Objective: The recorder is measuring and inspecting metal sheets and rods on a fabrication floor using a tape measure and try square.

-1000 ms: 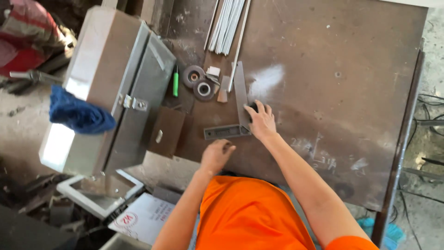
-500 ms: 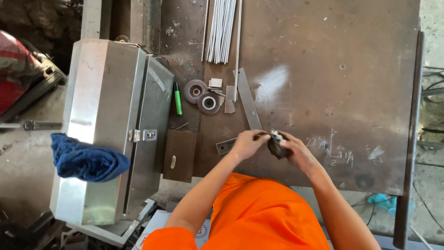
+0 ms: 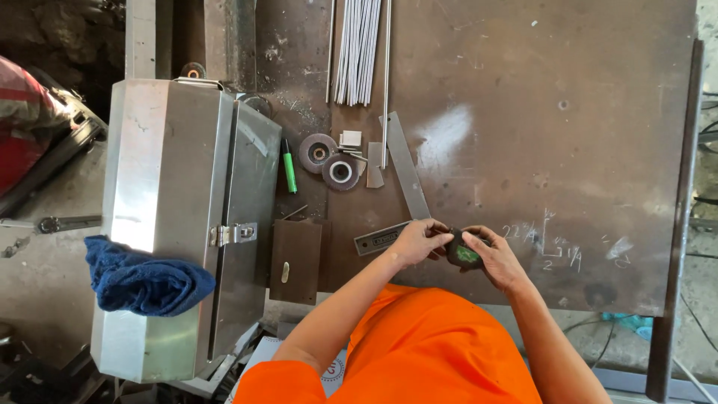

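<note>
Both the left hand [image 3: 417,241] and right hand [image 3: 497,258] grip a small tape measure [image 3: 465,253] beside the shut steel box [image 3: 179,217], whose contents are hidden.

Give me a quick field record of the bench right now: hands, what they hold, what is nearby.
left hand: on the tape measure, gripping its left side
right hand: cupping the tape measure from the right
tape measure: dark case with green patch, between both hands
steel square: flat on the steel table, just above the hands
grinding discs: two, left of the square
</note>
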